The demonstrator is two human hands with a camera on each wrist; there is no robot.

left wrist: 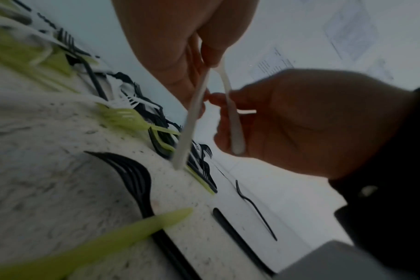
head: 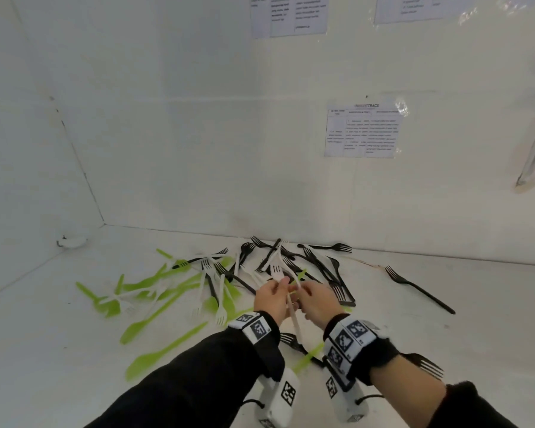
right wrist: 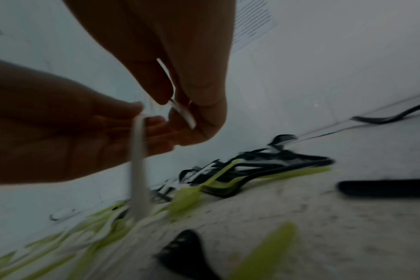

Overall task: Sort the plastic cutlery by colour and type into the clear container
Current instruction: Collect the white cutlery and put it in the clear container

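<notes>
Green, white and black plastic cutlery [head: 217,282] lies in a loose pile on the white speckled table [head: 59,350]. Above its near side my two hands meet. My left hand [head: 279,286] pinches a white fork [head: 277,271], tines up, with the handle [left wrist: 191,123] pointing down at the table. My right hand [head: 304,289] pinches a second white piece [left wrist: 231,113] just right of it. That piece's upper end reaches up to my left hand's fingers [left wrist: 211,55]. In the right wrist view the right hand [right wrist: 180,85] holds that white piece [right wrist: 183,111] beside the left-held handle [right wrist: 138,161]. No clear container is in view.
Green knives [head: 158,319] spread to the left, and black forks [head: 325,264] cluster at the back near the wall. One black fork [head: 420,291] lies alone to the right, another [head: 426,364] beside my right wrist. White walls close the left and back; a paper sheet [head: 362,131] hangs there.
</notes>
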